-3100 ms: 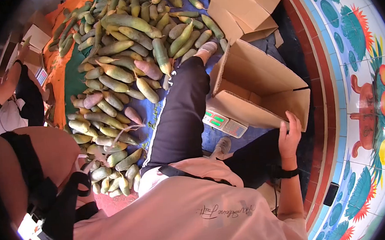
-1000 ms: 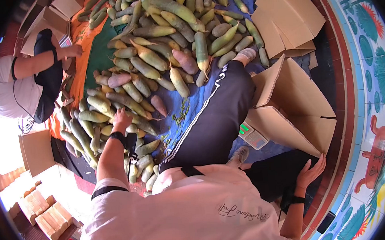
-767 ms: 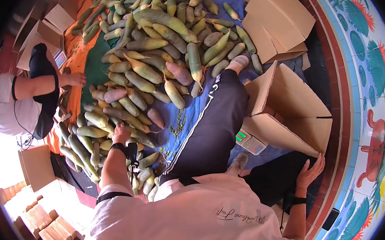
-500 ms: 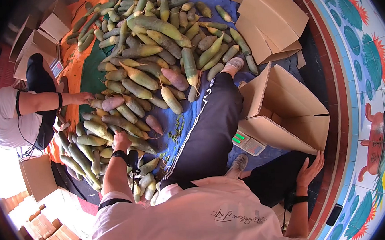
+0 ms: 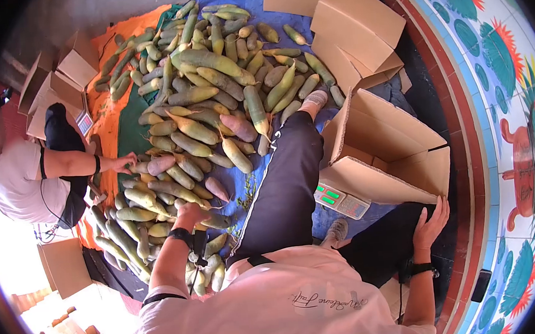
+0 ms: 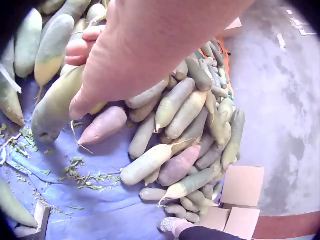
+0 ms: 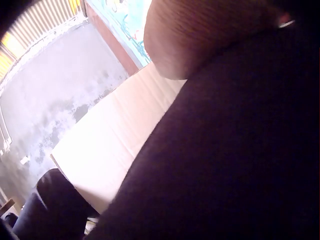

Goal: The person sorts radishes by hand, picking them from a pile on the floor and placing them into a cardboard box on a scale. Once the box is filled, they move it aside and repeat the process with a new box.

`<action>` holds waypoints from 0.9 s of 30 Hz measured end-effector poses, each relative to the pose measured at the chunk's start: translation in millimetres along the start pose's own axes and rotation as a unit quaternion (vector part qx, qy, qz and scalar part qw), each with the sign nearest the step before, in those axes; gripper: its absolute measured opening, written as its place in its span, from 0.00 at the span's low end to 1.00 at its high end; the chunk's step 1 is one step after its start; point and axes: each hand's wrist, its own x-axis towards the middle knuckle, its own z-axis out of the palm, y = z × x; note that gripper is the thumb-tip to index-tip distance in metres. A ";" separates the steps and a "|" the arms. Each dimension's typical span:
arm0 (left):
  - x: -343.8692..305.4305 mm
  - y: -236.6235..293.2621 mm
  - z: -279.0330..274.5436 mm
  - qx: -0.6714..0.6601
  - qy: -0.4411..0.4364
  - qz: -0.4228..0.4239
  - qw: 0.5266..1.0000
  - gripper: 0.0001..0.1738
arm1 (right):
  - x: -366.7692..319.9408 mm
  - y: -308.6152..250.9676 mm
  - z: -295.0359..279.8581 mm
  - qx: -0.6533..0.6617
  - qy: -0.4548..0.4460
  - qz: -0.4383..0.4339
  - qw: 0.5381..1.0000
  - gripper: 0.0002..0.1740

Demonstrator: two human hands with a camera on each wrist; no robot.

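Note:
In the head view my left hand [image 5: 190, 214] is at the near side of a heap of green radishes [image 5: 198, 131]. The left wrist view shows its thumb and fingers curled round a thick green radish [image 6: 52, 107], beside a pinkish radish [image 6: 104, 125]. My right hand [image 5: 430, 227] rests with extended fingers against the near corner of an open cardboard box [image 5: 383, 180], and holds nothing. Beside the box, a scale [image 5: 342, 200] with green lit digits is partly covered by it. The right wrist view shows mostly dark cloth and a pale box panel [image 7: 120, 125].
Another person [image 5: 32, 177] at the left reaches an arm to the heap. More cardboard boxes [image 5: 357, 24] stand at the back right and back left. My leg [image 5: 281, 191] lies between heap and box. A tiled wall [image 5: 514, 150] borders the right.
My left hand has moved into the heap and grips a radish. My right hand has slid down from the box's upper edge to its near corner. The other person's hand has reached the heap.

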 end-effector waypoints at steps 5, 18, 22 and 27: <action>-22.7 10.7 -2.4 0.028 0.078 -0.007 0.997 0.33 | -2.5 2.4 -0.4 0.011 0.002 0.011 1.000 0.27; -150.9 26.1 -117.5 -0.415 0.405 0.173 0.796 0.27 | -14.4 11.1 -3.3 0.013 0.032 0.013 0.999 0.25; -197.0 57.2 -137.8 -0.619 0.331 0.272 0.658 0.22 | -15.2 12.0 -6.1 0.019 0.040 0.019 0.999 0.26; -236.8 97.2 -142.8 -0.670 0.242 0.337 0.616 0.21 | -2.1 1.7 -29.8 0.063 0.056 0.025 0.996 0.26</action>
